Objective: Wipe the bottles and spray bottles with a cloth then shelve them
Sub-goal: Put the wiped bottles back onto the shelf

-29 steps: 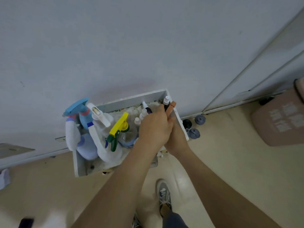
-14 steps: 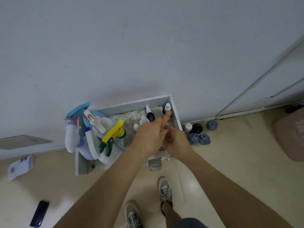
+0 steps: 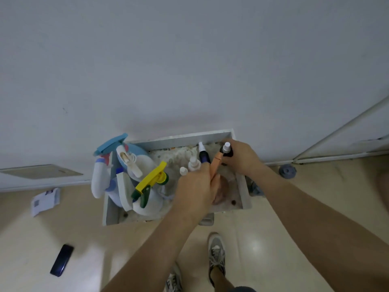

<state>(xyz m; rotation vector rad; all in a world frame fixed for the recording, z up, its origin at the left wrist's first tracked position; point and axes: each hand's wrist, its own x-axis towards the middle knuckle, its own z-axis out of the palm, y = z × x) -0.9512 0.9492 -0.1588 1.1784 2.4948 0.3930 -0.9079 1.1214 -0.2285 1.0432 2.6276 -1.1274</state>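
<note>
Right hand (image 3: 242, 160) moved, seemingly gripping bottle (image 3: 227, 152)

We see a plain pale-grey wall (image 3: 189, 60) filling the top half, w/ a faint scuff at left. A white baseboard (image 3: 25, 186) runs along its foot, and a flat beige panel (image 3: 40, 171) sits just above it. The floor (image 3: 294, 207) is glossy beige w/ a soft glare patch (image 3: 255, 247) (sheen strongest at lower middle). At right, a white door frame (image 3: 341, 130) slants down to floor level. A dark phone (image 3: 61, 260) and a leaflet (image 3: 45, 200) lie on the floor at left, well apart.
</note>
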